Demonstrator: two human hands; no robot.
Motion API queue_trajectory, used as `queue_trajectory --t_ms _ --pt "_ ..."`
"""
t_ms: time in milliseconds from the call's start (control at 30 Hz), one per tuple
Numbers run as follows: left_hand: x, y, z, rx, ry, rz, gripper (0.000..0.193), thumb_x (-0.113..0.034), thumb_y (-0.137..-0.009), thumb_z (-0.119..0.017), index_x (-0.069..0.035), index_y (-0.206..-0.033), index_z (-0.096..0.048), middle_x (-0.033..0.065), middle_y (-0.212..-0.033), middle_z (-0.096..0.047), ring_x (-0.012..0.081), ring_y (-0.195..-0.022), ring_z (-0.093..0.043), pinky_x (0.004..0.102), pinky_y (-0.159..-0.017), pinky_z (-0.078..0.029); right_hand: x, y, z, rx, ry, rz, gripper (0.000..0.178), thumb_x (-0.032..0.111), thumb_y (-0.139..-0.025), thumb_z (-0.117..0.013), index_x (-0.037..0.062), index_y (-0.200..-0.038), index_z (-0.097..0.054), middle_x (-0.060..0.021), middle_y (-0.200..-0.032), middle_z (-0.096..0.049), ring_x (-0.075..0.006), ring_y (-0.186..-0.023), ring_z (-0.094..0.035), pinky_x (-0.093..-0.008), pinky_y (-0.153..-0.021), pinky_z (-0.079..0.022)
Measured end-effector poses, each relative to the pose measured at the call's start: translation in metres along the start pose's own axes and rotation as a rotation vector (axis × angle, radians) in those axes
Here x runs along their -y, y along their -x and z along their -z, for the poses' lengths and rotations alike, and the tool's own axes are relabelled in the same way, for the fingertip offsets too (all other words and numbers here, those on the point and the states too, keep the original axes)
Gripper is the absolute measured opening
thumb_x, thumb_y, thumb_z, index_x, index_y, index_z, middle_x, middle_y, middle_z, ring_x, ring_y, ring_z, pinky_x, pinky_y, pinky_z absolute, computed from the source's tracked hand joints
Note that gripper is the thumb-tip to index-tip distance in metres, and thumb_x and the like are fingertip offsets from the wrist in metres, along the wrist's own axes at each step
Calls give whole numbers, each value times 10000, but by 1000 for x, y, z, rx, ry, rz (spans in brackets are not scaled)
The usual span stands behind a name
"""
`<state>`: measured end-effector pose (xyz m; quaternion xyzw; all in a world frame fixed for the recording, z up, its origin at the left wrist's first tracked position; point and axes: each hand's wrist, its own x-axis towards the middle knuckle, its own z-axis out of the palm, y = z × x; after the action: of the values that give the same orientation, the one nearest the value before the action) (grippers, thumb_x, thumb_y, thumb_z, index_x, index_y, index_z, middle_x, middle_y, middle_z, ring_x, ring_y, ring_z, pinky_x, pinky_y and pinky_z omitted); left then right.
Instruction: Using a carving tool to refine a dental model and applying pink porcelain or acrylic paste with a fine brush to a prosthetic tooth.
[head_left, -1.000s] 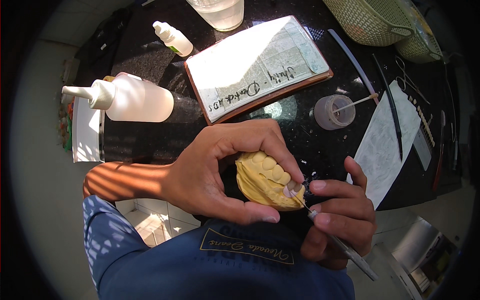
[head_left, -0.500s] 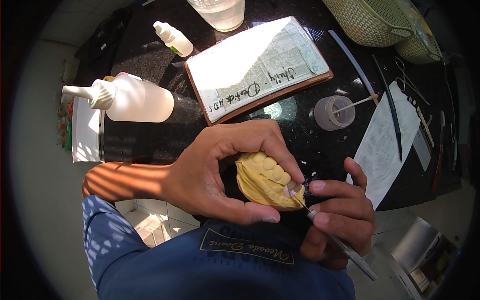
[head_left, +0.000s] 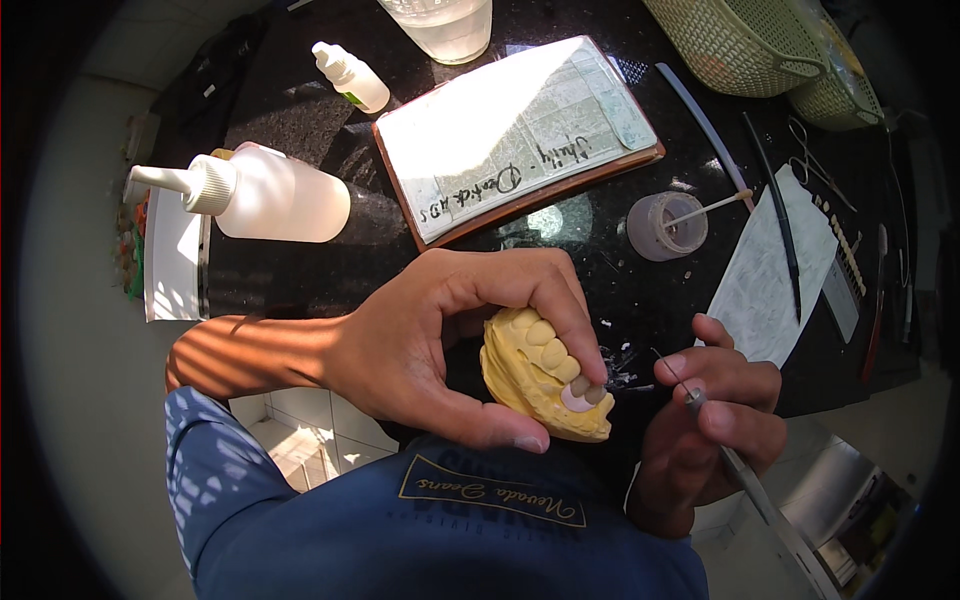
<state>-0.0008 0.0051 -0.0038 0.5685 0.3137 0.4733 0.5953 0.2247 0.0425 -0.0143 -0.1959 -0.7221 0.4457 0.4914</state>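
Note:
Between the thumb and fingers of my left hand (head_left: 440,340) is a yellow dental model (head_left: 525,375) with a row of teeth showing. A pale pink patch (head_left: 577,396) lies along one side of it, beside greyish teeth close to my index fingertip. My right hand (head_left: 715,420) pinches a slim metal dental probe (head_left: 738,465). The probe's thin tip points up and left, apart from the model. Below both hands is the front of my blue shirt.
A glass-topped tile (head_left: 520,130) in a brown frame lies ahead, with a small lidless cup (head_left: 668,226) holding a stick at its right. A squeeze bottle (head_left: 285,195) and dropper bottle (head_left: 350,78) are at left. A white sheet (head_left: 770,275), tools and a basket (head_left: 745,45) occupy the right.
My right hand has drawn the probe away from the model, to the right. My left hand has tilted the model slightly and shifted it a little right and down.

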Motion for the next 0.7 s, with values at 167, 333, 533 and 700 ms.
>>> queue_trajectory --t_ms 167,333,533,700 --pt "2 1 -1 -7 30 1 409 -98 -626 -859 7 -958 -646 83 -897 -562 120 -780 -528 225 -688 -403 0 0 3 53 32 10 217 109 -849 -636 143 -1046 -550 -50 -898 -553 -201 -853 -638 -446 -942 -427" --pt "2 0 0 -9 27 -11 405 -96 -629 -856 13 -957 -643 86 -907 -558 120 -786 -527 224 -693 -400 0 -1 1 40 39 14 222 94 -843 -639 135 -1044 -554 -47 -885 -553 -198 -845 -637 -439 -933 -434" --pt "-1 -1 1 -33 -51 -2 434 -89 -617 -869 5 -974 -642 86 -915 -560 121 -804 -534 231 -713 -412 2 -1 1 15 56 25 215 103 -844 -645 118 -1038 -555 -69 -907 -568 -201 -835 -634 -446 -923 -445" --pt "-8 5 -10 -165 -363 -116 450 -78 -615 -868 -2 -994 -638 88 -925 -557 125 -822 -547 237 -724 -436 2 3 -6 -63 61 47 194 96 -829 -627 67 -1002 -546 -98 -860 -590 -239 -846 -648 -472 -931 -448"
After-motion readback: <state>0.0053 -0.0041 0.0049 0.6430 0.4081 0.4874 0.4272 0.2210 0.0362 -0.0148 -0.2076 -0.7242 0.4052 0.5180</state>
